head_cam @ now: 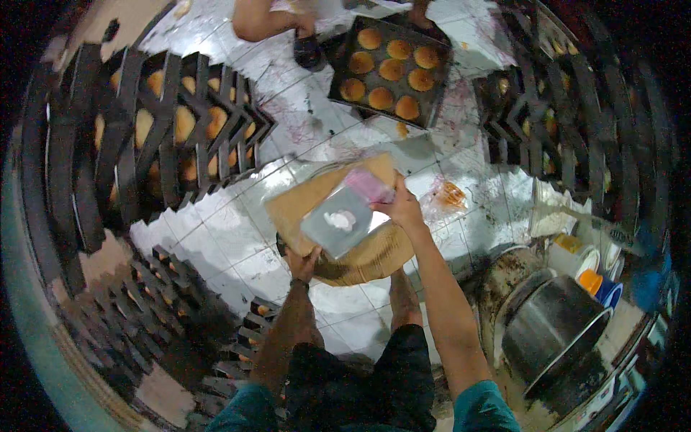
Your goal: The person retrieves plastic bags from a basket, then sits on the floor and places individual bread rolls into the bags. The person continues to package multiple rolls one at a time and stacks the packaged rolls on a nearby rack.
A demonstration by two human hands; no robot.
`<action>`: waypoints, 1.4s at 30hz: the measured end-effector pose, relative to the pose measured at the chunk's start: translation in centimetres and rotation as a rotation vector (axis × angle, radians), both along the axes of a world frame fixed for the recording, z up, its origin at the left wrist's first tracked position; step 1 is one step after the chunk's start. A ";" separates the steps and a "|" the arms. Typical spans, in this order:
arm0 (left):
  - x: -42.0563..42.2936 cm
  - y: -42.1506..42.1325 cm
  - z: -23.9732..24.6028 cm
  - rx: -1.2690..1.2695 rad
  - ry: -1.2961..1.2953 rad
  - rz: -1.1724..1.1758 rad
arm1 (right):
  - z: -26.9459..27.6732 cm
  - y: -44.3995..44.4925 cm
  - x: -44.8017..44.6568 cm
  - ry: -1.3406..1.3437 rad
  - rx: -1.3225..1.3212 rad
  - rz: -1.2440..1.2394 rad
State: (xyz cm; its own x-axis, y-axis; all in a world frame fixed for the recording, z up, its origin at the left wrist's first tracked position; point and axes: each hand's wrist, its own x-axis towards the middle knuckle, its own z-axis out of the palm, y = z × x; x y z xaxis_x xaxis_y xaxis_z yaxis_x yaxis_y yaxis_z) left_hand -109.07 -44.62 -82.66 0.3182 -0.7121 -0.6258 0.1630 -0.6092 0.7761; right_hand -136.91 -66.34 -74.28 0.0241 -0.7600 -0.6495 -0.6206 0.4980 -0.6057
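Observation:
Between my hands is a flat piece of brown cardboard [291,208] with a stack of clear plastic bags [326,229] lying on it; the stack has a pink part [370,185]. My left hand [302,262] grips the cardboard's lower left edge. My right hand [399,205] pinches the bags and the cardboard at the right, thumb on top. Below them is a round brown surface [386,254], partly covered; what it is made of is unclear. A clear plastic bag with something orange-brown inside [451,195] lies on the tiled floor to the right.
Ahead, another person's arm [264,21] is near a black tray [339,86] of round buns [391,69]. Stacked black trays with buns stand left [178,102] and right [545,113]. At lower right are a large metal pot [550,324] and plastic tubs [572,256].

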 end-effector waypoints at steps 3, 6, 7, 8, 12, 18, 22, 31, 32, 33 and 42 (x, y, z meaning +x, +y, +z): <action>3.9 10.3 -3.6 0.172 0.112 0.184 | -1.8 -0.9 11.3 -0.002 0.085 0.390; 6.1 16.3 -3.6 0.306 0.023 0.271 | -2.2 0.8 23.3 0.065 0.028 0.665; 7.7 17.3 -2.2 0.492 0.048 0.211 | -2.0 1.6 26.7 0.070 -0.009 0.729; 9.3 17.9 -0.2 0.587 0.146 0.165 | -1.8 2.1 29.9 0.066 -0.033 0.791; 18.1 16.5 7.9 0.544 0.042 -0.325 | -0.1 4.8 40.9 0.201 -0.120 0.992; 33.3 9.3 12.9 0.084 -0.489 -0.450 | 2.5 9.9 46.3 0.348 -0.413 0.771; 39.0 2.7 12.4 0.015 -0.665 -0.317 | 1.9 13.8 46.0 0.402 -0.487 0.638; 35.0 0.0 8.1 0.081 -0.922 -0.420 | -2.2 17.0 49.3 0.236 -0.350 0.381; 34.6 -0.1 7.3 0.153 -0.810 -0.331 | -2.4 16.6 49.3 0.165 -0.359 0.300; 34.4 -0.4 6.5 0.223 -0.696 -0.241 | -2.4 16.2 49.1 0.216 -0.323 0.353; 36.7 -2.4 8.6 0.079 -0.324 -0.294 | -0.1 8.3 45.0 0.069 -0.274 0.541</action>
State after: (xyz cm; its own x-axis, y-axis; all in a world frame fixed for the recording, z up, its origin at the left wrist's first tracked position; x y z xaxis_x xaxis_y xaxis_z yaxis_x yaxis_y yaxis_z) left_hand -72.37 -47.03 -74.03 0.2978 -0.7560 -0.5829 -0.2704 -0.6524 0.7080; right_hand -91.90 -57.99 -74.39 0.4182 -0.7913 -0.4461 -0.7843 -0.0668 -0.6168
